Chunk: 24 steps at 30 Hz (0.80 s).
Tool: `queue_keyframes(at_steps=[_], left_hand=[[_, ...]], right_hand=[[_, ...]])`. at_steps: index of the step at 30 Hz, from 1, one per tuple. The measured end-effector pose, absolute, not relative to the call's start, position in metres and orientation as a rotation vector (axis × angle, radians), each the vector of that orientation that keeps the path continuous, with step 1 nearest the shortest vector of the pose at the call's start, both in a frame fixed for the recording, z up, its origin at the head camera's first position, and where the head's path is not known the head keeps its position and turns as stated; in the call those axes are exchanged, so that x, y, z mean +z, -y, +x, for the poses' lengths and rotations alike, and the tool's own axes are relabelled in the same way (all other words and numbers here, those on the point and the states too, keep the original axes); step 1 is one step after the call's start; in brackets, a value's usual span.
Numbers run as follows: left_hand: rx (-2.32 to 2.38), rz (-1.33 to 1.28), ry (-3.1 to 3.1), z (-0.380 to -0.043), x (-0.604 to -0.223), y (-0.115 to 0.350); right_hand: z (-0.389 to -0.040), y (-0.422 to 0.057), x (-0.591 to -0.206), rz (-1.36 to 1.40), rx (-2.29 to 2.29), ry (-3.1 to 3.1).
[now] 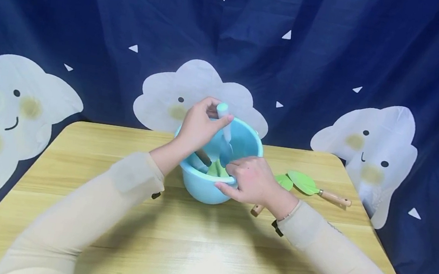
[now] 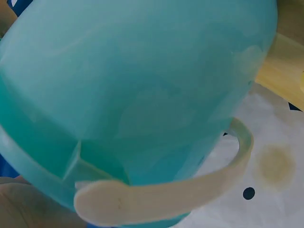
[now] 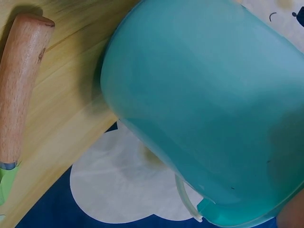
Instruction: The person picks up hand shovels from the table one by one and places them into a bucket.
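A light blue bucket (image 1: 212, 191) stands on the table, its cream carrying handle (image 2: 180, 194) hanging at the side in the left wrist view. Over its opening, my left hand (image 1: 200, 123) pinches the pale blue handle of a toy shovel (image 1: 225, 131), whose darker blue blade points down inside. My right hand (image 1: 253, 178) grips the near right rim, thumb outside and fingers curled over the edge. Also inside the bucket are a green blade (image 1: 217, 169) and a brown wooden handle (image 1: 203, 156). Neither wrist view shows the shovel.
Right of the bucket lies a green leaf-shaped trowel (image 1: 302, 182) with a wooden handle. Next to it is another green tool (image 1: 283, 181), partly hidden by my right hand, its wooden handle (image 3: 23, 85) large in the right wrist view. A dark blue cloud-print curtain (image 1: 252, 44) hangs behind the table.
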<state>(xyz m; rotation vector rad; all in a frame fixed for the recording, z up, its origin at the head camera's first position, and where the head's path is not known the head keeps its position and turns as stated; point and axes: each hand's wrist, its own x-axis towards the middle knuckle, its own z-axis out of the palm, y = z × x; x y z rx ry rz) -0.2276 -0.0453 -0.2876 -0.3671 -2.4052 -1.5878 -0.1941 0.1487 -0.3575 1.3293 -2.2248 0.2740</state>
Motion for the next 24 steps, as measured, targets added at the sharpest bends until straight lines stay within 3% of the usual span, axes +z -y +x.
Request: queue_keyframes(at_steps=[24], left_hand=[[-1.665, -0.280, 2.521, -0.232, -0.299, 0.032]], right_hand=[[-0.192, -0.148, -0.357, 1.323, 0.275, 2.218]])
